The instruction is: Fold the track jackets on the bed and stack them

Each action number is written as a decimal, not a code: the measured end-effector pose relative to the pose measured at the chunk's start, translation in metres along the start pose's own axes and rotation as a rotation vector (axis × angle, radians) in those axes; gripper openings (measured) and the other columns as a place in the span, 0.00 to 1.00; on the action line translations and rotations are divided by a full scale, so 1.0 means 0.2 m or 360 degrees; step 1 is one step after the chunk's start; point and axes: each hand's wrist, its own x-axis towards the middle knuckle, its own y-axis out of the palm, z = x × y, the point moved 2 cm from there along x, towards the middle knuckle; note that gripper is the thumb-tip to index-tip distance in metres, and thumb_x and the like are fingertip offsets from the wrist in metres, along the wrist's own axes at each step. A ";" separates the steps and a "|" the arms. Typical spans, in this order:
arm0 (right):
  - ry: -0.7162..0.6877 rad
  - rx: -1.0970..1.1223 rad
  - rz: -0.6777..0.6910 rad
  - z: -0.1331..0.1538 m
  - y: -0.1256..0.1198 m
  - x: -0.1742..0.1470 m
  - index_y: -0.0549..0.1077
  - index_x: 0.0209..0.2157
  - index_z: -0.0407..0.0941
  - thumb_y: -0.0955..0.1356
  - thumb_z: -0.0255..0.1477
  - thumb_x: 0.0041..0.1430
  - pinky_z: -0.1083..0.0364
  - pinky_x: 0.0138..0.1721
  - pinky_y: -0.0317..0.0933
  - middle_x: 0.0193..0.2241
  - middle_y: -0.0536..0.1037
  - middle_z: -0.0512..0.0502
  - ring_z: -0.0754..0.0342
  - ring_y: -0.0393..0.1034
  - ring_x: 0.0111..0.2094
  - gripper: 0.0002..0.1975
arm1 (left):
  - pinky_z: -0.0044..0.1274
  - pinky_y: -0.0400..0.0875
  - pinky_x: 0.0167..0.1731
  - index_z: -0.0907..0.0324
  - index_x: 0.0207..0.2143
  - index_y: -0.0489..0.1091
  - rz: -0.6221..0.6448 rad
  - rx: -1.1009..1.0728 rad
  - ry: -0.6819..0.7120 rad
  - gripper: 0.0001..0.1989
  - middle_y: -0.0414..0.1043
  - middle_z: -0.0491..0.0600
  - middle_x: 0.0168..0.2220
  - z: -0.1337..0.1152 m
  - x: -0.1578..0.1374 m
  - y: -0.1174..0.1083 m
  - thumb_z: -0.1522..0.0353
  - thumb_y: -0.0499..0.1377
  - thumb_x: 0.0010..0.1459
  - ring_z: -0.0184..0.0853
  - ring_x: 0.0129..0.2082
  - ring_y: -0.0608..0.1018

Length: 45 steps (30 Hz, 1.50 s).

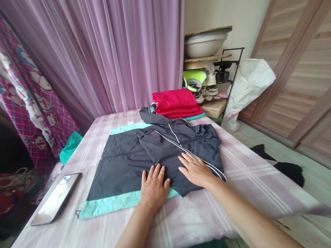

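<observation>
A dark jacket (121, 166) with turquoise edging and thin white piping lies flat across the table, one sleeve folded over its body. My left hand (154, 188) rests palm down on its near edge, fingers spread, partly over the turquoise band. To the right, my right hand (195, 171) lies flat on the folded sleeve beside the white piping, its fingers stretched out. Neither hand grips the cloth. The jacket's collar or hood part reaches toward a folded red garment (176, 103) at the table's far side.
A phone (57, 198) lies on the checked tablecloth (261, 192) at the left. Purple curtains (100, 45) hang behind the table. At the back right stand a shoe rack (236, 77) with a basin (207, 44) on top and a white plastic bag (248, 86). Wooden wardrobe doors (307, 39) line the right.
</observation>
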 end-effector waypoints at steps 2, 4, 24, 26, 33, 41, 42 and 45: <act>0.0012 0.0045 -0.0049 0.00 -0.02 0.01 0.66 0.62 0.37 0.57 0.37 0.68 0.45 0.65 0.49 0.64 0.64 0.33 0.43 0.56 0.66 0.28 | 0.49 0.51 0.65 0.52 0.64 0.62 -0.0010 0.0008 -0.0006 0.25 0.59 0.52 0.67 0.01 0.00 -0.01 0.61 0.50 0.66 0.47 0.67 0.60; -0.0007 0.0129 -0.0118 0.05 -0.06 0.04 0.68 0.61 0.36 0.55 0.35 0.69 0.48 0.64 0.52 0.62 0.67 0.33 0.45 0.60 0.63 0.27 | 0.49 0.51 0.65 0.52 0.65 0.61 -0.0017 0.0021 -0.0012 0.26 0.58 0.52 0.67 0.00 0.00 -0.01 0.61 0.50 0.66 0.47 0.67 0.60; -0.0131 0.0035 0.0054 0.19 -0.08 0.47 0.72 0.58 0.43 0.60 0.34 0.67 0.47 0.60 0.55 0.61 0.70 0.38 0.44 0.64 0.61 0.22 | 0.51 0.51 0.64 0.56 0.64 0.62 -0.0029 -0.0035 -0.0030 0.26 0.60 0.54 0.66 -0.02 -0.01 -0.01 0.61 0.51 0.65 0.49 0.67 0.61; -0.0140 0.0055 -0.0021 0.21 -0.10 0.53 0.73 0.56 0.45 0.57 0.32 0.68 0.50 0.59 0.56 0.58 0.73 0.40 0.47 0.67 0.58 0.22 | 0.51 0.51 0.64 0.56 0.64 0.62 -0.0036 -0.0039 -0.0030 0.26 0.60 0.54 0.66 -0.02 -0.01 -0.01 0.61 0.51 0.65 0.50 0.67 0.61; -0.0182 0.0133 -0.0120 0.23 0.00 0.62 0.73 0.56 0.47 0.61 0.33 0.65 0.50 0.61 0.53 0.60 0.70 0.42 0.48 0.63 0.60 0.21 | 0.50 0.52 0.64 0.54 0.64 0.62 -0.0022 -0.0042 -0.0006 0.26 0.62 0.55 0.65 0.00 -0.01 -0.01 0.60 0.52 0.65 0.49 0.66 0.62; 0.0073 0.0357 -0.0110 0.11 -0.04 0.86 0.82 0.32 0.48 0.64 0.31 0.60 0.54 0.41 0.64 0.36 0.84 0.43 0.47 0.77 0.40 0.14 | 0.37 0.68 0.49 0.54 0.37 0.78 0.0148 -0.0063 0.0279 0.18 0.80 0.52 0.39 0.05 0.20 -0.26 0.59 0.50 0.67 0.44 0.43 0.79; 0.0115 0.0398 -0.0140 0.10 -0.03 0.87 0.82 0.32 0.48 0.63 0.33 0.61 0.54 0.40 0.64 0.35 0.84 0.42 0.47 0.77 0.39 0.15 | 0.36 0.70 0.47 0.54 0.35 0.78 0.0135 -0.0067 0.0281 0.19 0.80 0.52 0.36 0.06 0.25 -0.28 0.59 0.49 0.67 0.43 0.41 0.79; 0.0239 0.0580 -0.0299 0.05 0.03 0.88 0.81 0.37 0.46 0.58 0.36 0.65 0.55 0.39 0.66 0.37 0.84 0.41 0.49 0.78 0.39 0.21 | 0.33 0.70 0.47 0.55 0.41 0.77 0.0015 -0.0128 0.0236 0.15 0.80 0.52 0.40 0.10 0.39 -0.30 0.62 0.51 0.66 0.42 0.44 0.79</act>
